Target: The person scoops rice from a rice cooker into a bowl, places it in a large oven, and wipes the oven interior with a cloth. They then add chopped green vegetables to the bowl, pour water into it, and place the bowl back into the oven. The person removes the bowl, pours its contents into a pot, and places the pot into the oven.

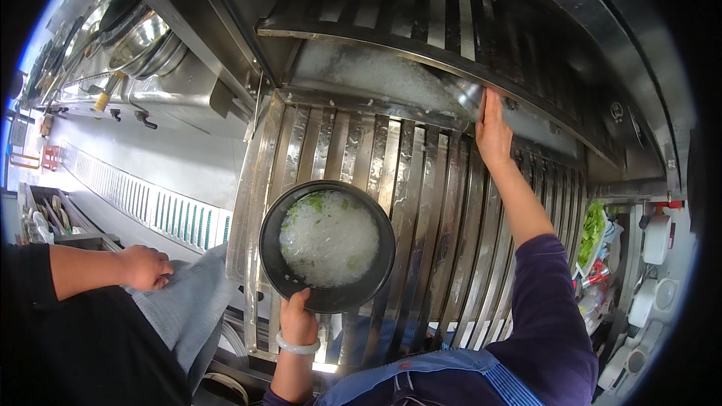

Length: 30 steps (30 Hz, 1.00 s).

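Observation:
My left hand (298,321), a pale bangle at its wrist, grips the near rim of a dark round bowl (385,248). Ice pieces and green leafy bits float in liquid inside it. The bowl is held over a slatted stainless steel cover (395,192). My right hand (493,129) reaches up to an open bin of crushed ice (361,67) and holds a shiny metal scoop or bowl (465,96); its exact kind is partly hidden by the raised slatted lid (361,34).
A co-worker's hand (144,268) is at the left, beside grey cloth. Metal bowls (141,45) stand on a steel counter at upper left. A floor drain grate (169,208) runs below. Green leaves (591,228) fill a basket at the right, near white appliances (643,301).

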Each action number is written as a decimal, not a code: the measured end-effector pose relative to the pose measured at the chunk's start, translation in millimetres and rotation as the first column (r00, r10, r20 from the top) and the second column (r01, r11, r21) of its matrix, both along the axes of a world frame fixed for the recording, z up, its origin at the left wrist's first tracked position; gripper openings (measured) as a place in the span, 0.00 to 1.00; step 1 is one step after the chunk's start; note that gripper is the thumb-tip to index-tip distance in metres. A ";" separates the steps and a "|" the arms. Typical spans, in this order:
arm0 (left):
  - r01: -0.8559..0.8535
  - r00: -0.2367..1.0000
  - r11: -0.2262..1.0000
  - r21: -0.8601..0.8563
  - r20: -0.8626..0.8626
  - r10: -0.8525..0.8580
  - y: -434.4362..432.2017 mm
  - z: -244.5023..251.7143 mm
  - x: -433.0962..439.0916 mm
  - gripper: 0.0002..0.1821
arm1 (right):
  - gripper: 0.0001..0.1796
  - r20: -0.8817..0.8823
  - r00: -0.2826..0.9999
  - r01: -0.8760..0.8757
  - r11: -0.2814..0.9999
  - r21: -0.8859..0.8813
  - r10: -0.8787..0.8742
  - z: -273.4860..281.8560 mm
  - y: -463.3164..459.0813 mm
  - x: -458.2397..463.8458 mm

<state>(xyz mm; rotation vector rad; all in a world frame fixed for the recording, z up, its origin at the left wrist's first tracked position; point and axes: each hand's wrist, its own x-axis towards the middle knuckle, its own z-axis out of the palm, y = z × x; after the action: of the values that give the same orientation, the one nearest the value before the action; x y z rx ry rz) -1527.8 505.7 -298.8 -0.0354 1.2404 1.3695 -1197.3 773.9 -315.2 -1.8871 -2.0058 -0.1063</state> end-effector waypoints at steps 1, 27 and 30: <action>0.003 1.000 1.000 0.004 0.013 -0.003 -0.6 0.0 -1.1 0.22 | 0.41 0.008 0.999 0.047 0.999 -0.025 -0.047 -5.7 8.9 2.5; 0.145 0.978 0.989 -0.029 -0.147 -0.148 6.0 -16.4 0.6 0.19 | 0.12 -0.779 -0.234 0.410 0.667 -0.622 -0.582 -11.2 -267.2 91.4; 0.169 0.967 0.985 -0.036 -0.189 -0.173 7.5 -10.6 4.4 0.26 | 0.10 -0.755 -0.337 0.316 0.687 -0.654 -0.563 -19.0 -295.0 98.6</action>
<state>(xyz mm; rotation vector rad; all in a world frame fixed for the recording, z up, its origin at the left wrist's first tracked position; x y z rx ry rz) -1523.3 513.2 -309.4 0.1905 1.3839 1.2320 -1098.8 478.9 -334.2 -1.6604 -0.0294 1.0648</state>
